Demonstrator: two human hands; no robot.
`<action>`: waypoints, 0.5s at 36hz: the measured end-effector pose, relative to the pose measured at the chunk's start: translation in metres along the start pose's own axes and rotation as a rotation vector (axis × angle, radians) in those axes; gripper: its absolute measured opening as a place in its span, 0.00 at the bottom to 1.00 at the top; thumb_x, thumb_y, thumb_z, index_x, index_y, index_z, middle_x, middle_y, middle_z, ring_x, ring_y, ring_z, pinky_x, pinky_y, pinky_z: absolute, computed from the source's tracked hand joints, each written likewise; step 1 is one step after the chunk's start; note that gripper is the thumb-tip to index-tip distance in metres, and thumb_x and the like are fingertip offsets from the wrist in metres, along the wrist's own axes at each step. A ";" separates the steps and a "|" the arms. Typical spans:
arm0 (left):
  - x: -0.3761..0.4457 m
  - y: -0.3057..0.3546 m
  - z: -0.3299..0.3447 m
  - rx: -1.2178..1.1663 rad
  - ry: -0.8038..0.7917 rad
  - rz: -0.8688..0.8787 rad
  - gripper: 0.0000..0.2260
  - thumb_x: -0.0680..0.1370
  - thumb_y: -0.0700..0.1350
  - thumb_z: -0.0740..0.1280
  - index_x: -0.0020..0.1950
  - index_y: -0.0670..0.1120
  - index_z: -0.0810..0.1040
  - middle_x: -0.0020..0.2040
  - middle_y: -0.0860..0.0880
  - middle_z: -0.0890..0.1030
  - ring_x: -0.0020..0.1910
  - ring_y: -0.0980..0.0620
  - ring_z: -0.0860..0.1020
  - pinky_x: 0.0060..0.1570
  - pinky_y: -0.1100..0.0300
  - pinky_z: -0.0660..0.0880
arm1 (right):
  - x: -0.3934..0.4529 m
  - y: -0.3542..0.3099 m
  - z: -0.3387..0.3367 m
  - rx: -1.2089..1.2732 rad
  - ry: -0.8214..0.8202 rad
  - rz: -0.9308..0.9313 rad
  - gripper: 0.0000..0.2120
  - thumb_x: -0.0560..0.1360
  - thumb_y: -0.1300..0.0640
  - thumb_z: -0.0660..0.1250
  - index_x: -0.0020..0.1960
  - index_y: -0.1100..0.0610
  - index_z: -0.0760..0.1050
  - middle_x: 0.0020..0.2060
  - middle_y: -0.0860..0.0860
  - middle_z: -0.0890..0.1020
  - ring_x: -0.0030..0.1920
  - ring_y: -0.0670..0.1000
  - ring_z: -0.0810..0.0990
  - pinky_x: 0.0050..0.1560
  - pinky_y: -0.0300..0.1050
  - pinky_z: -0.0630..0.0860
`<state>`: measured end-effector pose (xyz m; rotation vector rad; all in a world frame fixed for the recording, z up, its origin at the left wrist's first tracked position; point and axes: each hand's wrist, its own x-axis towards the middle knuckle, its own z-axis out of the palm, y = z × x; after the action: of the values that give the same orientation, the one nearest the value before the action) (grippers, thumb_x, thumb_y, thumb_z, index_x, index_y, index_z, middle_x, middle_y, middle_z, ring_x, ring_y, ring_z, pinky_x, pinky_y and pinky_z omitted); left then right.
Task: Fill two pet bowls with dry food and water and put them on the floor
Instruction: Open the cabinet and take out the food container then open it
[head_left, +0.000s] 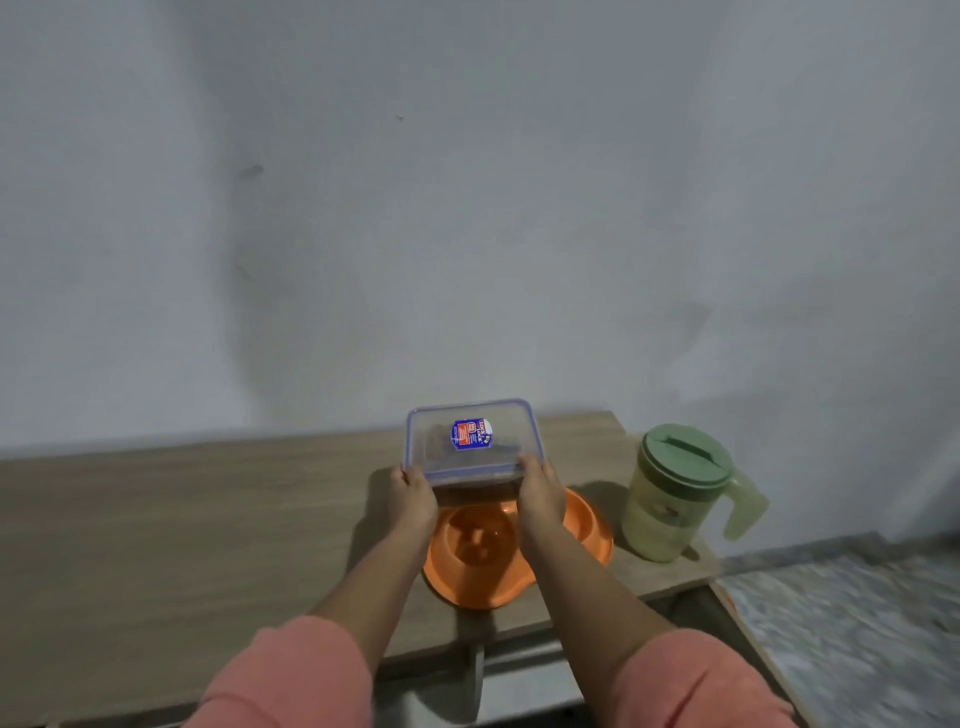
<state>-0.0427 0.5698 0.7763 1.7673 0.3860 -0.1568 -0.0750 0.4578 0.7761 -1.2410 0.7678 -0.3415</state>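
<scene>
A clear plastic food container (470, 441) with a blue-rimmed lid and a blue label holds brown dry food. It is lifted above an orange double pet bowl (483, 551) that lies on the wooden table (182, 519). My left hand (413, 499) grips the container's left near corner and my right hand (540, 493) grips its right near corner. The lid is on. The bowl's left basin looks bare; its right basin is mostly hidden behind my right arm.
A green lidded pitcher (675, 493) with pale liquid stands at the table's right end, its handle pointing right. A grey wall rises right behind the table. Patterned floor (857, 623) shows at the lower right, past the table's edge.
</scene>
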 end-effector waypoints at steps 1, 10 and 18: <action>0.003 0.000 0.003 0.008 0.003 -0.003 0.21 0.84 0.48 0.49 0.75 0.42 0.63 0.71 0.39 0.70 0.68 0.39 0.69 0.67 0.50 0.65 | 0.015 0.007 0.001 -0.015 0.016 -0.010 0.32 0.67 0.43 0.65 0.68 0.54 0.72 0.62 0.55 0.79 0.62 0.56 0.77 0.66 0.55 0.71; 0.030 0.014 0.028 0.055 0.012 0.002 0.19 0.85 0.48 0.49 0.74 0.46 0.64 0.64 0.41 0.75 0.62 0.42 0.74 0.51 0.55 0.67 | 0.058 -0.018 0.010 -0.125 -0.019 0.033 0.18 0.77 0.53 0.63 0.63 0.61 0.76 0.58 0.58 0.80 0.58 0.56 0.77 0.65 0.52 0.71; 0.095 -0.013 0.063 0.211 0.003 0.023 0.23 0.79 0.60 0.49 0.67 0.52 0.71 0.52 0.48 0.80 0.50 0.46 0.78 0.59 0.47 0.75 | 0.120 -0.009 0.011 -0.186 -0.055 0.113 0.14 0.75 0.51 0.64 0.54 0.58 0.80 0.49 0.57 0.81 0.51 0.58 0.79 0.56 0.52 0.76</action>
<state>0.0484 0.5274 0.7201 1.9789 0.3618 -0.1841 0.0190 0.3886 0.7456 -1.3688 0.8325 -0.1458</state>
